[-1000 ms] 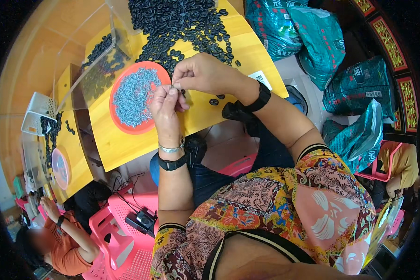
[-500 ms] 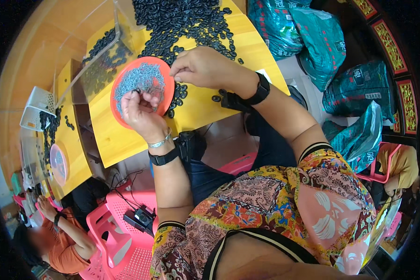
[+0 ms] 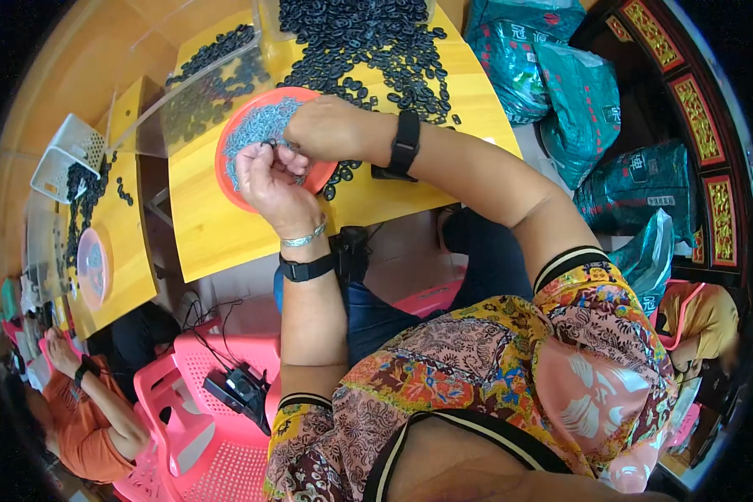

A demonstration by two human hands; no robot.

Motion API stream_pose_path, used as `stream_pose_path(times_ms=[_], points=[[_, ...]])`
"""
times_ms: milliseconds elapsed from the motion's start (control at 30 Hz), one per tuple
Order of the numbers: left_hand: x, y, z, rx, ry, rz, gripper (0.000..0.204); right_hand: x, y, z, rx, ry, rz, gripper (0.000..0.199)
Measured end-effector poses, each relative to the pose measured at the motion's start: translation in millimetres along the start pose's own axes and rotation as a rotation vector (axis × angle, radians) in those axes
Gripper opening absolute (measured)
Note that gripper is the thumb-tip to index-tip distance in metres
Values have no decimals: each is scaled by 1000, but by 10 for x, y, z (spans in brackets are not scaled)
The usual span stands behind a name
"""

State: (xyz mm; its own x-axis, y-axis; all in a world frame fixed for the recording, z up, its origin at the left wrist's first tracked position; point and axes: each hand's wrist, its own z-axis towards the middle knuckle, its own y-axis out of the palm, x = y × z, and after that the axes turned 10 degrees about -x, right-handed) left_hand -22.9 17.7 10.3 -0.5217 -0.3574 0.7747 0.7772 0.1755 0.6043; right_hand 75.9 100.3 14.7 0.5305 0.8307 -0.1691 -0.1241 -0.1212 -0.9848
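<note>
A round orange-red bowl (image 3: 320,177) full of small silver screws (image 3: 255,125) stands on the yellow table, partly covered by my hands. Over its near side, my left hand (image 3: 269,191) pinches a small black oval piece (image 3: 268,144) between thumb and fingertips. My right hand (image 3: 325,125) is bent in above the bowl, close to the left fingertips. Its fingers are closed and mostly hidden behind its back, so what it holds cannot be made out. Several loose black oval pieces (image 3: 340,173) lie by the bowl's right side.
A large heap of black oval pieces (image 3: 351,25) spreads over the far table (image 3: 226,238). Clear plastic panels stand at the left, near a white basket (image 3: 58,159). Teal sacks (image 3: 577,92) line the right. Pink chairs (image 3: 234,452) and a person in orange (image 3: 100,427) are lower left.
My right hand has moved left from the bowl's right rim to meet my left hand above the screws. The left hand still pinches the black piece. The whole view has shifted slightly.
</note>
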Motion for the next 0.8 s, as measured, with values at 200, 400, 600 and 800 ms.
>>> stream_pose_path(times_ms=[200,400,600,800], points=[[-6,-8,7,-2,-1,-44,6,123,-90,-17,22,43,251,12],[-11,-83,18,-22,-16,-30,7,176,-193,-140,77,54,804,16],[-44,-14,19,-39,-20,-41,6,234,-142,-183,83,66,918,16],[-27,-48,17,-33,-25,-61,6,151,-237,-201,36,76,1110,15]])
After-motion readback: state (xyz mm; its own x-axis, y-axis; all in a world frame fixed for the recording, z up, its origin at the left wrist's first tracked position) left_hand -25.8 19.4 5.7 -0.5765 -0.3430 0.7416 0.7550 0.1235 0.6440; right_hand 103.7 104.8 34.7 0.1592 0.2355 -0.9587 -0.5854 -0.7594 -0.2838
